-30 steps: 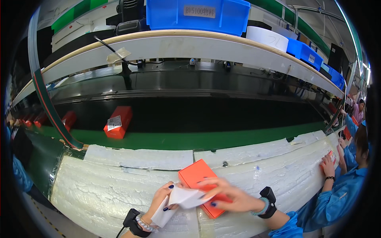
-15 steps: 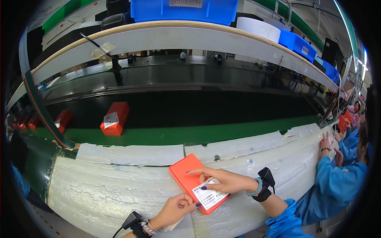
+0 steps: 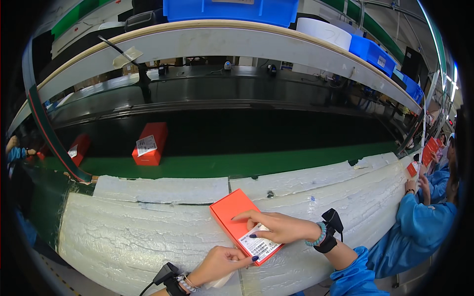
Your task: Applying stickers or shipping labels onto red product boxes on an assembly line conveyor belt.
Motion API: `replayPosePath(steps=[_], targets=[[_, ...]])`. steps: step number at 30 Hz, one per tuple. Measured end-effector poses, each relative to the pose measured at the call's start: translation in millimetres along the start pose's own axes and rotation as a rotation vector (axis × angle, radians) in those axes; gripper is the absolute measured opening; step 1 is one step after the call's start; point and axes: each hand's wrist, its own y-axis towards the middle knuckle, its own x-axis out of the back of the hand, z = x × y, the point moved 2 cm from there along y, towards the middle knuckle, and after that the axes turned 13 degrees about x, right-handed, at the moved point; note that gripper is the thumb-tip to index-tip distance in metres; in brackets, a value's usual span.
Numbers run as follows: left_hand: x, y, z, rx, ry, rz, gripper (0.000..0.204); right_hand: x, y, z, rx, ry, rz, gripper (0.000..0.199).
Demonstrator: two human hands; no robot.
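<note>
The red box [image 3: 231,213] lies on the white table [image 3: 128,217], right under your fingers. Your right hand [image 3: 281,228] is loosely spread: its pointer finger reaches over the bare red top, and its thumb is on the sticker [image 3: 264,251]. Your left hand [image 3: 217,264] has curled fingers, with its thumb at the sticker's near corner; I can't tell if they pinch it. White paper [image 3: 222,281] peeks out under that hand. I think it's best to line up the edges, then rub gently outward so no bubbles stay.
</note>
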Motion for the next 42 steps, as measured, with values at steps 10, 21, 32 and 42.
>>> replayPosePath(steps=[10,21,32,42], targets=[[-2.8,5.5,7.5,0.002,-0.042,0.029,0.024,0.2,1.2,5.4,0.016,-0.049,-0.017,0.047],[-6.8,5.8,15.6,-0.105,0.087,0.028,0.028,-47.8,10.9,11.7,0.352,-1.007,-0.194,0.039],[-10.5,-12.4,-13.1,-0.150,0.090,-0.030,0.027,26.5,-106.7,-57.3,-0.493,-1.376,-0.297,0.021],[-11.9,-2.0,16.0,-0.328,0.180,-0.258,0.032,32.9,97.5,-62.1,0.034,-0.900,-0.327,0.041]])
